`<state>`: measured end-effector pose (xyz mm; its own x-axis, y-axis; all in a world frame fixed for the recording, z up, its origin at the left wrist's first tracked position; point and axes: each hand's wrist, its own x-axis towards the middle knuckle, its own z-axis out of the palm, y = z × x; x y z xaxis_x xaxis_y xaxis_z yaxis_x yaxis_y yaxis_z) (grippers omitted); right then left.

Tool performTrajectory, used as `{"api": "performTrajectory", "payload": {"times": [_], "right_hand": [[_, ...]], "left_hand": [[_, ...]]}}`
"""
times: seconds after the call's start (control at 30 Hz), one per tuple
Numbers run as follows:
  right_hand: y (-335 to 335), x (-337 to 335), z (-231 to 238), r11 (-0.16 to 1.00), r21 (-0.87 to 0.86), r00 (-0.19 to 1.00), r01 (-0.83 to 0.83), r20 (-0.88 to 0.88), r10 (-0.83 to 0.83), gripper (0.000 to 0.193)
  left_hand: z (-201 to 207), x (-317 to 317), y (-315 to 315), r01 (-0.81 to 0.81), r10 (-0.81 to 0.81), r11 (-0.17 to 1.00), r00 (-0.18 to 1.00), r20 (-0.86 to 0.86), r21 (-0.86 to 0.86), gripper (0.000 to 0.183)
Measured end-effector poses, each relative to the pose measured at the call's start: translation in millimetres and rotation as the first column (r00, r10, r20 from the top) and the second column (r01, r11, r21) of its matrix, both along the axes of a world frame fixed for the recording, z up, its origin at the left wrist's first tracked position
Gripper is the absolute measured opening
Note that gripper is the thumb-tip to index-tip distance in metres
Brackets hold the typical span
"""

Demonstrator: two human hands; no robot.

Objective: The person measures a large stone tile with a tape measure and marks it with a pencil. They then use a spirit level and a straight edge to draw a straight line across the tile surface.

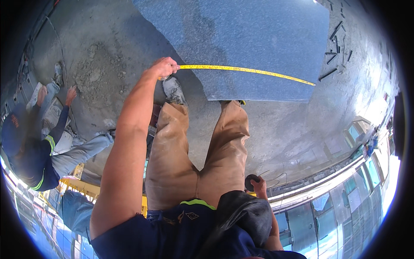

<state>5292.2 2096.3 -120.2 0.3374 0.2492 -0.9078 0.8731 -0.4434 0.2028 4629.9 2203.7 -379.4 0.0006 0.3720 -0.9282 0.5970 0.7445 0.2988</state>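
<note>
My left hand [164, 68] reaches forward and is closed round a tape measure, its case mostly hidden by the fingers. The yellow blade [241, 69] runs out to the right, bowing slightly, across a large grey stone slab [267, 39]. Its free end lies near the slab's right edge. The slab's left side is jagged and its near edge is straight. Down by my hip, at the lower right, my right hand [260, 188] is closed on a dark round object [252, 182], whose kind I cannot make out.
My shoe [174, 90] stands beside the slab's jagged edge. Rubble [99, 73] lies on the floor at left. A co-worker [32, 146] crouches at far left. Dark strips [332, 58] are scattered beyond the slab's right side. A thin cable [280, 176] curls near my right hand.
</note>
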Motion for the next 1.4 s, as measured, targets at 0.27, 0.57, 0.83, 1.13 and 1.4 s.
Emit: {"api": "performTrajectory", "payload": {"times": [0.27,0.57,0.83,1.13,1.4], "right_hand": [[-11.2,15.0,-6.9,0.997,0.058,0.999,-0.049,-0.014,0.050,0.038],[2.9,-1.4,1.3,1.000,0.024,1.000,0.020,-0.013,-0.020,0.036],[12.5,-13.9,3.2,1.000,0.027,1.000,0.004,-0.030,-0.003,0.035],[25.4,-27.4,10.8,0.998,0.047,0.998,0.033,-0.049,-0.031,0.031],[26.2,-21.4,7.5,0.998,-0.012,0.998,-0.068,-0.008,0.068,0.032]], "left_hand": [[-5.1,8.3,-11.7,-0.041,0.041,0.999,0.999,0.025,0.007,0.037],[-3.8,10.0,-10.8,-0.062,0.063,0.998,0.998,0.019,-0.017,0.039],[-10.6,4.3,-11.2,-0.092,0.089,0.994,0.995,0.049,0.060,0.038],[-9.7,-1.3,-1.4,-0.066,0.066,0.998,0.997,0.047,-0.006,0.037],[-8.2,-1.7,-3.2,-0.083,0.085,0.996,0.994,0.062,-0.023,0.035]]}}
